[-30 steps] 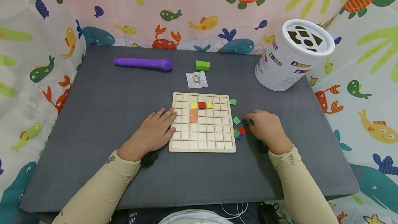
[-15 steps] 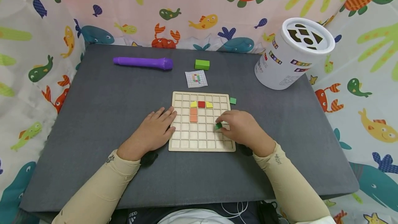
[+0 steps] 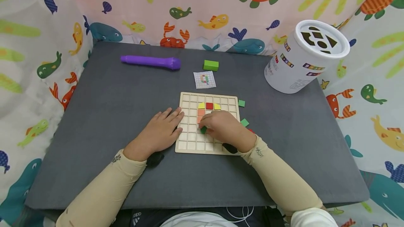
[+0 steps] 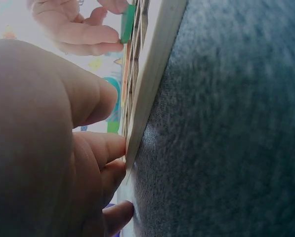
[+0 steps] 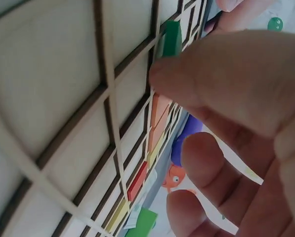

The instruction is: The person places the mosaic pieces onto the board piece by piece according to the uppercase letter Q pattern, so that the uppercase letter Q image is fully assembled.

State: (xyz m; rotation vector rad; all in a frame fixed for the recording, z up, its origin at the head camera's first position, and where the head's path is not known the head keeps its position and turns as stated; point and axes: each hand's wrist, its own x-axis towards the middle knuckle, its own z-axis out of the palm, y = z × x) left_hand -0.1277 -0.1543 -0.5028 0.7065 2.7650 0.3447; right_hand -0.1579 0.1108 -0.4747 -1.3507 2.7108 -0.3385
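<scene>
My right hand (image 3: 221, 127) is over the wooden grid board (image 3: 192, 137), pinching a small green tile (image 3: 203, 130) between thumb and fingers. In the right wrist view, the green tile (image 5: 172, 38) stands tilted at a cell just past the orange tiles (image 5: 159, 108). My left hand (image 3: 156, 132) rests at the board's left edge, its fingers extended and touching the rim. A red tile (image 3: 209, 106) sits in an upper row between two yellow pieces (image 3: 217, 106). Part of the grid is hidden beneath my right hand.
Beside the board's right edge lie green tiles (image 3: 241, 103) and a partly covered red tile (image 3: 250, 131). Behind it are a printed pattern card (image 3: 204, 80), a green block (image 3: 210, 65) and a purple stick (image 3: 150, 62). A white bucket (image 3: 290, 67) stands at the back right.
My right hand has picked up the green tile from the right of the board and carried it left across the grid. The left hand has stayed at the board's edge.
</scene>
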